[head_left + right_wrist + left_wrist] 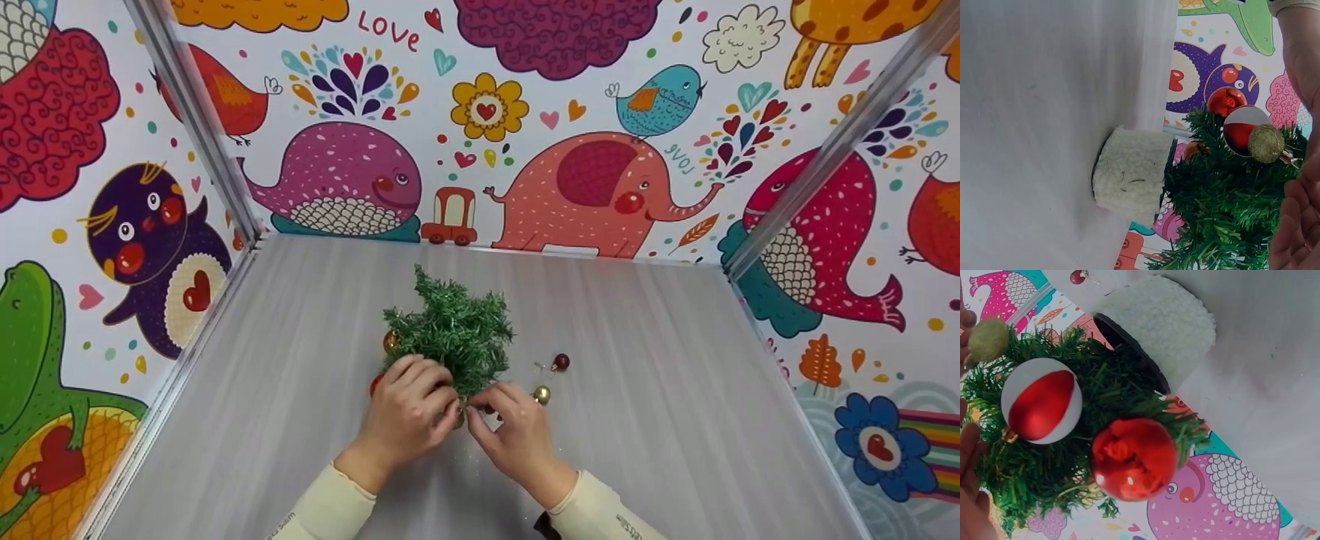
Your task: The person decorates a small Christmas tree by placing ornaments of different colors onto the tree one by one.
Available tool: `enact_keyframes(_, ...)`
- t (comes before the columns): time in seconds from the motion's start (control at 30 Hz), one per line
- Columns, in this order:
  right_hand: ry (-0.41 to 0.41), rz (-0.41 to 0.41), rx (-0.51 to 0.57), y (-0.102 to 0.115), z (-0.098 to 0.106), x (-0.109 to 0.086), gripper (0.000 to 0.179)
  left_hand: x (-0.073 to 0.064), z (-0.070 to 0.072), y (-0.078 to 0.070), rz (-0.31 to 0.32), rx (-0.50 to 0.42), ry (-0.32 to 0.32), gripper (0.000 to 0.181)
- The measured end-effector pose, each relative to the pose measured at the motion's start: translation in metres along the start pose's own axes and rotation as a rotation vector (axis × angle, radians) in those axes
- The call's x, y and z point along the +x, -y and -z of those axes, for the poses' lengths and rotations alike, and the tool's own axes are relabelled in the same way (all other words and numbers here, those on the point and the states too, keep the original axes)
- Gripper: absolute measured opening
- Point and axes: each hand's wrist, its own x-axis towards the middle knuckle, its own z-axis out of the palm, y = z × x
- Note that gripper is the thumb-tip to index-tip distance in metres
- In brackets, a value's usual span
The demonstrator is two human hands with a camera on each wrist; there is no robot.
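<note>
Against the tree (459,330), left hand (411,409) and right hand (521,433) bend around the gold ball (1266,143), grips unclear; steadying the tree should help secure it.

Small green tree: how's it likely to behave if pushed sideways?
The tree could tip: its bushy top spreads wider than the white base. Its branches probably flex, judging by their thin, tinsel-like needles. The red-and-white ball and shiny red ball may swing or slip, being smooth and seemingly hung on.
</note>
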Motion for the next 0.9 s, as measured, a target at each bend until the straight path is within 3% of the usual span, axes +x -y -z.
enact_keyframes(0.33, -0.141, 0.088, -0.180, -0.006, -0.006, 0.003, 0.010, 0.002, -0.001, 0.001, 0.000, 0.078, -0.036, 0.003)
enact_keyframes(0.7, -0.189, 0.045, -0.191, -0.010, -0.010, -0.006, 0.004, 0.004, -0.001, 0.000, 0.002, 0.084, -0.007, 0.004)
enact_keyframes(0.9, -0.180, -0.013, -0.166, -0.011, -0.013, -0.006, 0.010, 0.006, -0.002, 0.000, 0.001, 0.086, 0.005, 0.004)
